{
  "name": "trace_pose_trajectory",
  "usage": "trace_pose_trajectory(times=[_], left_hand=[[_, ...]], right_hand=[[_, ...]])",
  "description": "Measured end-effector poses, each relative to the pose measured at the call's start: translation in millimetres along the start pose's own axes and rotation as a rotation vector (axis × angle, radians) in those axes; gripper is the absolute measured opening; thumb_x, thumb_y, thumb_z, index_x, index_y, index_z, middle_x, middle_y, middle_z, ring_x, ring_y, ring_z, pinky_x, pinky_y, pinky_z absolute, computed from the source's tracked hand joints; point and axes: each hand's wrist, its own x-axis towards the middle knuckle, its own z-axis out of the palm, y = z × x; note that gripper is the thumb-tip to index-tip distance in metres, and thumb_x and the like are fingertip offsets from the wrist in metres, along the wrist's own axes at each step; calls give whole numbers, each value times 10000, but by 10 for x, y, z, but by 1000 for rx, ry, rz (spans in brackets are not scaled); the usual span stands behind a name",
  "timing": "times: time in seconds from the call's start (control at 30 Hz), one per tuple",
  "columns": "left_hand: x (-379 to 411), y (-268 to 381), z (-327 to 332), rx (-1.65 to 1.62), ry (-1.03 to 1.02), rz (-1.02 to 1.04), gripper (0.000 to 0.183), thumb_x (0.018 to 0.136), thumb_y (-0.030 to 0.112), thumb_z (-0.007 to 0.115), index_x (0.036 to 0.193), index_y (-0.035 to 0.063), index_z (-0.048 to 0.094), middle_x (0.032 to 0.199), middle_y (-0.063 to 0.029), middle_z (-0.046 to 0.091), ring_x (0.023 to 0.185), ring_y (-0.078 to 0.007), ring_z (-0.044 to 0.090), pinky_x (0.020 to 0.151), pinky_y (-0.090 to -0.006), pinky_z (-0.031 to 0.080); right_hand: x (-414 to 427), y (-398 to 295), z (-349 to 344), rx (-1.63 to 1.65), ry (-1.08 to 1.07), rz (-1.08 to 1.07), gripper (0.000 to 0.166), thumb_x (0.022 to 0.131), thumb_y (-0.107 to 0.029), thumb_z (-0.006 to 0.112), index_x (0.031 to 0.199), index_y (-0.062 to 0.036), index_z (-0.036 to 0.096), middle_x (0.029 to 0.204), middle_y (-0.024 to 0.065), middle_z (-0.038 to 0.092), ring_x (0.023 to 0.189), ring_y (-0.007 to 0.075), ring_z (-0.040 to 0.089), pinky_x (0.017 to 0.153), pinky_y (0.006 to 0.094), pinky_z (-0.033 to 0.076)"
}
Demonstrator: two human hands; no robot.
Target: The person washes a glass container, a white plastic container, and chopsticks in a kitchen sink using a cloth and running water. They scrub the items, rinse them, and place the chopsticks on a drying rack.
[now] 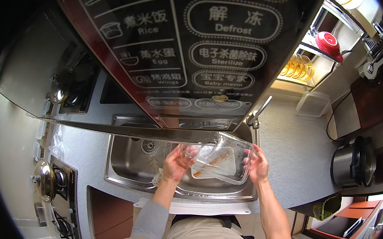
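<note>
Over the right basin of a stainless steel double sink (139, 182), both hands hold a clear rectangular container (242, 173), tilted and wet. My left hand (178, 163) grips its left end, and my right hand (257, 163) has the right end, with fingers seen through the clear wall. Below the container lies a white tray (228, 164) with brownish streaks and a small orange piece. A crumpled whitish cloth (157, 177) rests at the divider, near my left wrist. Water runs at the container's far edge. The faucet (256, 120) is partly hidden behind the overhanging appliance.
A microwave-like appliance panel (226, 48) overhangs the sink. At left, a lidded pot (44, 180) stands on a gas hob (70, 205). At right are an electric cooker (349, 163), a translucent plastic container (313, 103) and a dish rack (333, 62).
</note>
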Motion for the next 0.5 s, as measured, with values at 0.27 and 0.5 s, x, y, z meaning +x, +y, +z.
trace_pose_trajectory(times=[0.27, 0.5], left_hand=[[41, 185, 123, 587, 402, -207, 345, 980, 327, 383, 816, 79, 559, 595, -67, 570, 484, -209, 575, 433, -338, 474], [59, -196, 666, 870, 616, 48, 539, 974, 513, 420, 709, 49, 494, 484, -40, 443, 327, -150, 420, 282, -292, 329]], right_hand=[[492, 297, 174, -529, 64, -73, 370, 932, -393, 606, 1218, -160, 581, 843, -37, 536, 612, 23, 458, 465, 173, 365], [889, 510, 260, -1286, 178, -591, 367, 984, -364, 453, 1115, -49, 587, 1089, 164, 574, 1043, 300, 540, 916, 397, 428]])
